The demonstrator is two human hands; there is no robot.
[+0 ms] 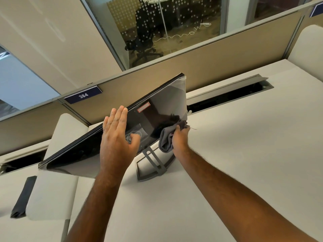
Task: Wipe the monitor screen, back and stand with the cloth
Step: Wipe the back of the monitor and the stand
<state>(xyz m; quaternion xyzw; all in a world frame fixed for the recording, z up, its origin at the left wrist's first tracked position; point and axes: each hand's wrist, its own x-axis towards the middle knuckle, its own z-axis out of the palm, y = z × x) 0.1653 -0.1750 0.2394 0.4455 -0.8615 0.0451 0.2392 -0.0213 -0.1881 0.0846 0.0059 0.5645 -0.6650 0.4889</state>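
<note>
One monitor (162,109), one cloth (166,140): right hand (180,138) grips cloth, left hand (117,135) steadies.

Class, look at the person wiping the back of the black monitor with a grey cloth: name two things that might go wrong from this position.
1. The black flat monitor is tipped steeply and steadied only by the open left hand pressing flat on it; a hard wipe might tip it on its grey metal stand.
2. The right hand grips the crumpled grey cloth near the monitor's lower edge; loose folds might snag on the stand.
</note>
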